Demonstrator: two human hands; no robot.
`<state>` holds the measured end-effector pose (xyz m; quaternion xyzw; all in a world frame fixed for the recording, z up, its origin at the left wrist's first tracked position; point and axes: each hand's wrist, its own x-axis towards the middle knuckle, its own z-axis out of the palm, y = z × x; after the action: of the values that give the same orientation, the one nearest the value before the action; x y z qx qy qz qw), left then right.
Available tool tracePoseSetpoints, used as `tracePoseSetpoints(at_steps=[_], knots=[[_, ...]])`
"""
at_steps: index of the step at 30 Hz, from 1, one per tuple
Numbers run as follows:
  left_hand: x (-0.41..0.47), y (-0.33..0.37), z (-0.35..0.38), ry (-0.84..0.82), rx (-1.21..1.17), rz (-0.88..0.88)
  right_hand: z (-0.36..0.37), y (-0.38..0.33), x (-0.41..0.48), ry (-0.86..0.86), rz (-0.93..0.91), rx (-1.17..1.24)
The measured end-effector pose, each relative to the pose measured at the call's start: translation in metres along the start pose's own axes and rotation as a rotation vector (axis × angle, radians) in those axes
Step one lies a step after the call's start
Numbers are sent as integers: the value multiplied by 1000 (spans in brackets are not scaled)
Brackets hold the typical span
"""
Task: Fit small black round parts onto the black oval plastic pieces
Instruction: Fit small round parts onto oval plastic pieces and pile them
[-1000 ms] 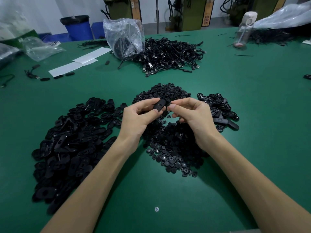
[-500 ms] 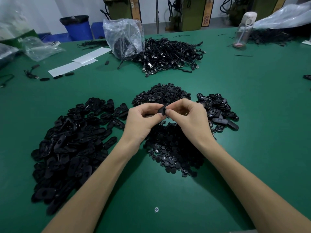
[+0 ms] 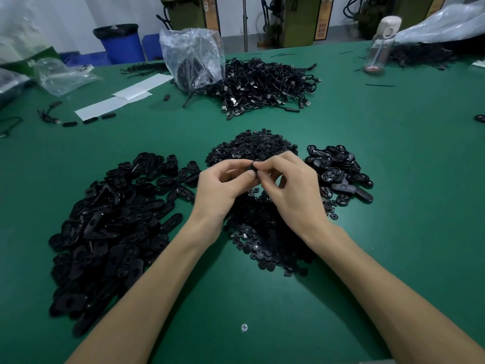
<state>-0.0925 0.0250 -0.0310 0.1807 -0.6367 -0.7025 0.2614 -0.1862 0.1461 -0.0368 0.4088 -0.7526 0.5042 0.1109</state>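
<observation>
**On the green table (image 3: 393, 206), one oval piece (image 3: 253, 166) in a double pinch**

Across the table lie my stocks. The big heap of oval pieces (image 3: 110, 232) is at my left, the heap of round parts (image 3: 262, 240) sits in the middle beneath my wrists, and a smaller pile of oval pieces (image 3: 338, 172) is at my right. Above the round parts my left hand (image 3: 223, 190) and right hand (image 3: 294, 190) meet, fingers curled. Thumbs and forefingers of both grip the single piece between them. My fingertips hide most of it, so I cannot tell whether a round part sits in it.
</observation>
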Motion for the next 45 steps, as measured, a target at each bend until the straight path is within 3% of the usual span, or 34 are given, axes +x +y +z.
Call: tracePoseSetpoints(at_steps=[11, 15, 21, 27, 45], knots=[[5, 1, -7, 99, -69, 23, 3, -5, -3, -130, -43, 69], [7, 2, -9, 113, -90, 12, 0, -7, 0, -93, 0, 92], [6, 3, -8, -46, -31, -11, -9, -4, 6, -68, 191, 182], [4, 4, -6, -74, 36, 0, -10, -1, 8, -79, 297, 314], [5, 3, -9, -120, 97, -12, -11, 1, 8, -129, 365, 403]])
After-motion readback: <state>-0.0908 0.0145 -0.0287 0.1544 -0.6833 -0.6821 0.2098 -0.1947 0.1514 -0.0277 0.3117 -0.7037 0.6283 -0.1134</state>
